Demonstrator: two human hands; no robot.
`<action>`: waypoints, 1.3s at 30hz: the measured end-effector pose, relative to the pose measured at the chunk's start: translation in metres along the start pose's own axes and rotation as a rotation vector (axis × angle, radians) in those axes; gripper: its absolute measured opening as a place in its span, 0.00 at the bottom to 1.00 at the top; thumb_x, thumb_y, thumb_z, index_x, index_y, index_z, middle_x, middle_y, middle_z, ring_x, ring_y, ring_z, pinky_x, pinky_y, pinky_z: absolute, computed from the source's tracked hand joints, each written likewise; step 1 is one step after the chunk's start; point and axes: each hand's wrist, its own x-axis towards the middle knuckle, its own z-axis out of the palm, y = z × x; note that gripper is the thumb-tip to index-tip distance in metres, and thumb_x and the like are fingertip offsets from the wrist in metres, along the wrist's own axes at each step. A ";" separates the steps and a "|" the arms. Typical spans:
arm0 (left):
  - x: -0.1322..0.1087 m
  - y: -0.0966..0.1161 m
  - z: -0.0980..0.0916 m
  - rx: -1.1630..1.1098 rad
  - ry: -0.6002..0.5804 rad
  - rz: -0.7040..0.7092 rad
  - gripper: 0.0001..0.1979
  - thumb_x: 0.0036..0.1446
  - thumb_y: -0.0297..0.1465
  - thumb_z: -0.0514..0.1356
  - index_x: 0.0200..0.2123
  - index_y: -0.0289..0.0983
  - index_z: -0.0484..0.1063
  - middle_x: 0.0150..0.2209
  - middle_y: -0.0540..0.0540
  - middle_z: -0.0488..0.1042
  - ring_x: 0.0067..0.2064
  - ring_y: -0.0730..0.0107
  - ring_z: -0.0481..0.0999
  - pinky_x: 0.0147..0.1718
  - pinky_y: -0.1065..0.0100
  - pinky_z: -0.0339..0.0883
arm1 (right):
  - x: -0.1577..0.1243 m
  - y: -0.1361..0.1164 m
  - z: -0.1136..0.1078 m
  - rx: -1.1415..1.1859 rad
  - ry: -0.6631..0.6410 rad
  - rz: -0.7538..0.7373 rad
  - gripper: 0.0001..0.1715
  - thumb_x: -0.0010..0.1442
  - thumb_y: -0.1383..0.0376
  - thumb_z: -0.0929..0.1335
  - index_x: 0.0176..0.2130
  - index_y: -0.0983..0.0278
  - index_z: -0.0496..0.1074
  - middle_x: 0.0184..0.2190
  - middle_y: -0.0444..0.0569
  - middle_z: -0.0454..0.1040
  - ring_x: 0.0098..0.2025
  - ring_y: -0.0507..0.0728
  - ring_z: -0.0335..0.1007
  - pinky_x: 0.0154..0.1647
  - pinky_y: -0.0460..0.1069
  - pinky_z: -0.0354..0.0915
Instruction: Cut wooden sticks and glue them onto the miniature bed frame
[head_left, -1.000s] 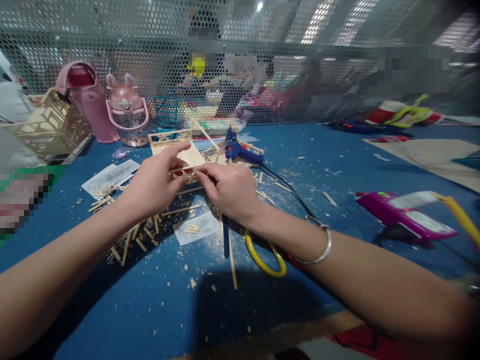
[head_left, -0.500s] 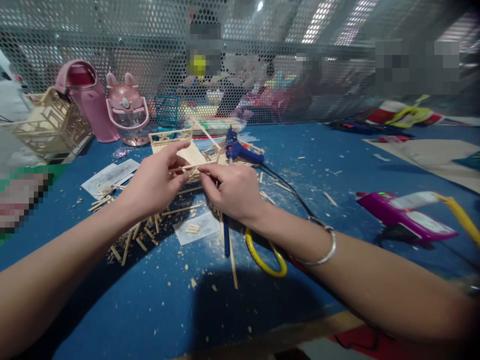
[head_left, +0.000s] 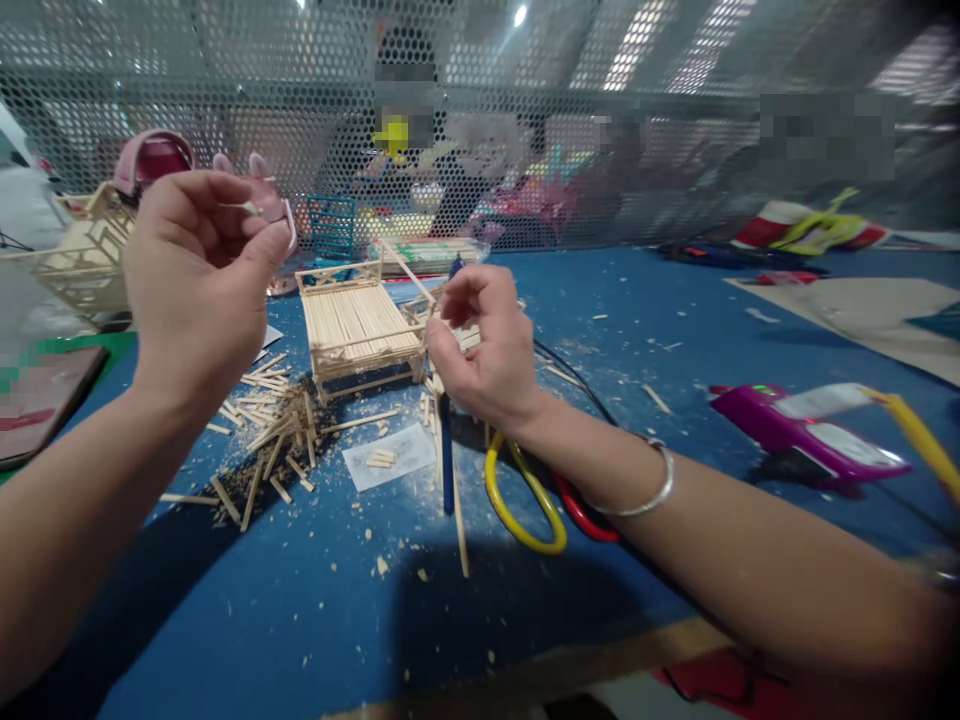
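My left hand [head_left: 206,275] is raised left of the stick model, fingers curled in and thumb close to them. Whatever may be in that pinch is too small to make out. My right hand [head_left: 487,345] is closed at the model's right front corner, fingertips bent toward the thumb; what they hold is hidden. The small bed-like model [head_left: 356,320] of thin wooden sticks stands on the blue table, with a slatted top and low rails. Behind my right hand, a blue glue gun [head_left: 456,265] is mostly covered.
Cut sticks [head_left: 274,430] and crumbs lie left of a paper piece [head_left: 390,455]. Near my right wrist are yellow-handled scissors [head_left: 525,500] and a blue pen-like rod [head_left: 448,460]. A purple device [head_left: 810,430] sits right. A perforated screen [head_left: 330,110] rises behind.
My left hand has come off the model, moving up and left, now covering part of the pink bottles. My right hand has shifted slightly right and turned, and the model is more exposed.
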 end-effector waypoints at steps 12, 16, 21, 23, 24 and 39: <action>-0.070 -0.025 -0.020 0.094 -0.213 -0.229 0.20 0.52 0.40 0.59 0.47 0.40 0.64 0.40 0.46 0.71 0.37 0.67 0.71 0.32 0.64 0.68 | 0.048 -0.007 -0.017 -0.012 -0.789 -0.259 0.40 0.45 0.74 0.65 0.57 0.67 0.54 0.42 0.51 0.71 0.41 0.58 0.68 0.42 0.52 0.62; -0.078 -0.039 -0.012 0.177 -0.424 -0.244 0.22 0.51 0.39 0.61 0.48 0.36 0.64 0.45 0.42 0.69 0.40 0.64 0.70 0.34 0.63 0.69 | 0.060 -0.011 -0.012 -0.166 -0.910 -0.269 0.42 0.45 0.74 0.67 0.58 0.64 0.54 0.38 0.49 0.74 0.43 0.60 0.68 0.49 0.57 0.56; -0.073 -0.042 -0.007 0.182 -0.441 -0.186 0.11 0.53 0.37 0.59 0.38 0.39 0.70 0.37 0.45 0.68 0.36 0.66 0.70 0.28 0.68 0.68 | 0.063 -0.006 -0.010 -0.162 -0.908 -0.197 0.39 0.46 0.73 0.67 0.57 0.63 0.56 0.34 0.44 0.75 0.41 0.58 0.68 0.52 0.58 0.51; -0.073 -0.043 -0.006 0.204 -0.430 -0.177 0.08 0.53 0.35 0.58 0.37 0.39 0.71 0.34 0.47 0.68 0.35 0.67 0.69 0.29 0.68 0.67 | 0.063 -0.004 -0.010 -0.098 -0.905 -0.133 0.37 0.46 0.73 0.67 0.56 0.65 0.58 0.34 0.45 0.75 0.38 0.56 0.69 0.47 0.54 0.56; -0.073 -0.043 -0.005 0.221 -0.424 -0.174 0.07 0.54 0.35 0.58 0.36 0.39 0.71 0.33 0.47 0.69 0.34 0.68 0.69 0.29 0.68 0.66 | 0.063 -0.004 -0.009 -0.065 -0.907 -0.101 0.37 0.45 0.73 0.67 0.55 0.66 0.59 0.33 0.45 0.75 0.36 0.54 0.69 0.44 0.52 0.58; -0.080 -0.041 -0.014 0.173 -0.393 -0.197 0.05 0.55 0.32 0.56 0.31 0.40 0.71 0.30 0.50 0.70 0.31 0.70 0.68 0.30 0.68 0.64 | 0.053 -0.015 -0.006 0.023 -0.852 -0.070 0.26 0.47 0.73 0.67 0.48 0.66 0.68 0.30 0.43 0.75 0.31 0.51 0.70 0.34 0.46 0.61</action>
